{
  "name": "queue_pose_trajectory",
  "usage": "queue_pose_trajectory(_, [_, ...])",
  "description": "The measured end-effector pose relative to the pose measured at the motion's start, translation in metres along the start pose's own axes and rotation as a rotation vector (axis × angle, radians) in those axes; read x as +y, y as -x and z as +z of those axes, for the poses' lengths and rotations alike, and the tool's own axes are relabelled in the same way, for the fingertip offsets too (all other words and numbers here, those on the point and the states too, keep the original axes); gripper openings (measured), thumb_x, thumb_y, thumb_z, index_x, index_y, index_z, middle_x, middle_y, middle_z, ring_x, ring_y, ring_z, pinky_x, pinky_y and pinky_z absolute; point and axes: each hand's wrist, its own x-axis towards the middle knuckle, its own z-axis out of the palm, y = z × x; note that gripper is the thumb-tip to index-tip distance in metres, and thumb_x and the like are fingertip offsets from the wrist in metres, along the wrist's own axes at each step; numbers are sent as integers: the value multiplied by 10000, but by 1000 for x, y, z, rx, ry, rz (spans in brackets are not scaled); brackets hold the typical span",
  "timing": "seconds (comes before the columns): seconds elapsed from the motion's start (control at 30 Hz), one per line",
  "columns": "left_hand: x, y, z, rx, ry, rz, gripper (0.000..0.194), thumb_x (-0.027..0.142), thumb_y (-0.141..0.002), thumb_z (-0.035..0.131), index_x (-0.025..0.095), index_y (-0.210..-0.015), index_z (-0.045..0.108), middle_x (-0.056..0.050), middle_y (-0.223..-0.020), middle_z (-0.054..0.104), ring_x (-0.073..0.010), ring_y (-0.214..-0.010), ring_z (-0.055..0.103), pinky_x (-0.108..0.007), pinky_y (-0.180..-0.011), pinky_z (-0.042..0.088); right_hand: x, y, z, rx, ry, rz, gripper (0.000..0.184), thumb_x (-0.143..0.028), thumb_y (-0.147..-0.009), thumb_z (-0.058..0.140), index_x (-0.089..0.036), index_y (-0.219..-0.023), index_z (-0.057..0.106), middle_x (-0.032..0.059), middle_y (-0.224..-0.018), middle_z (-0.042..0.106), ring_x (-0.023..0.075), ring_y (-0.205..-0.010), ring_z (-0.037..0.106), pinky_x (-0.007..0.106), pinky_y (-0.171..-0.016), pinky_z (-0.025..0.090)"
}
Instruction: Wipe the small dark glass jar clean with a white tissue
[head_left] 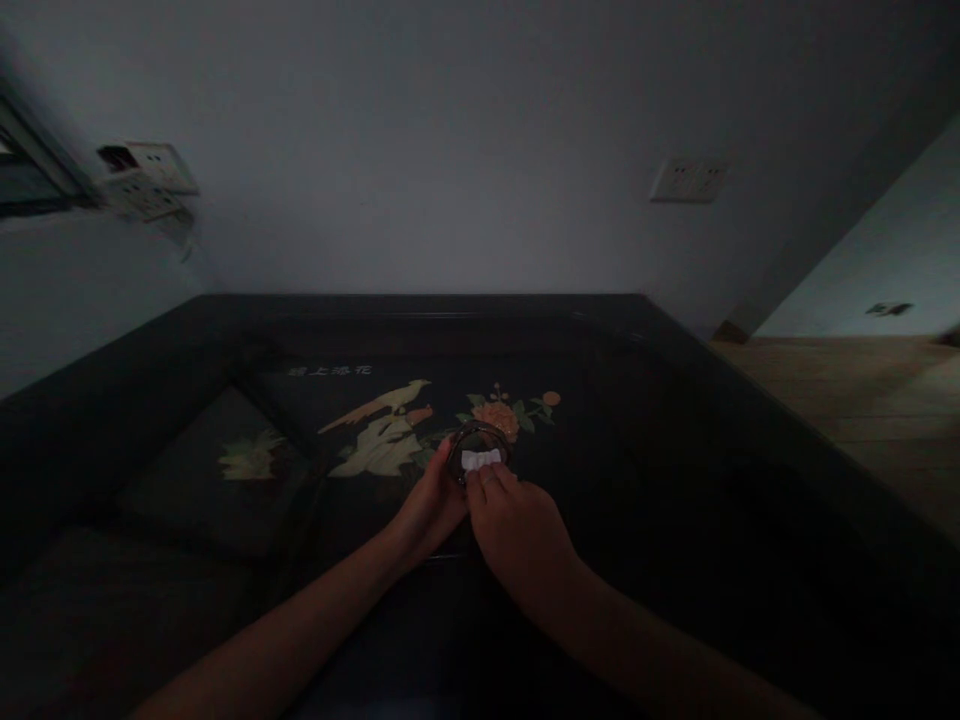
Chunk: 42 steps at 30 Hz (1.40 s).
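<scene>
Over the dark table [615, 420], my left hand [435, 497] is closed round the left side of a small round object with a dark, shiny rim [476, 428]. It looks like a small bowl or an ashtray, but the dim light leaves its kind unclear. Inside that rim shows a piece of white tissue [480, 459]. The fingers of my right hand [517, 515] are pressed together on the tissue, against the inside of the round object. My right thumb is hidden, and so is the underside of the round object.
Inlaid pictures of a bird [390, 398] and flowers [495, 415] decorate the table. Behind it rises a pale wall with a double socket [688, 181]; more sockets [161, 167] sit at the left corner near a window frame [37, 165]. Wooden flooring [862, 400] lies to the right.
</scene>
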Motion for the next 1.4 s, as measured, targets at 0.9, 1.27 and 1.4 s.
queue_pose_trajectory(0.9, [-2, 0, 1, -51, -25, 21, 288, 377, -873, 529, 148, -984, 664, -85, -1063, 675, -227, -1096, 570, -343, -957, 424, 16, -6, -15, -128, -252, 5, 287, -57, -886, 403, -146, -1066, 608, 94, -1035, 688, 217, -988, 633, 317, -780, 532])
queue_pose_trajectory(1.27, [-4, -2, -6, -86, -29, 31, 334, 380, -889, 516, 157, -1110, 632, -92, -1154, 646, -203, -1128, 554, -314, -999, 390, 2, 1, 7, 7, 42, 63, 403, -26, -864, 385, 40, -1240, 514, 293, -1292, 510, 324, -1193, 528, 415, -791, 564])
queue_pose_trajectory(1.4, [-6, -3, -7, -89, -24, 39, 322, 372, -901, 495, 167, -1103, 639, -84, -1165, 644, -200, -1152, 541, -318, -1020, 375, 8, -3, 10, 40, 7, 35, 440, -38, -880, 369, 24, -1307, 458, 259, -1354, 460, 299, -1254, 477, 407, -880, 539])
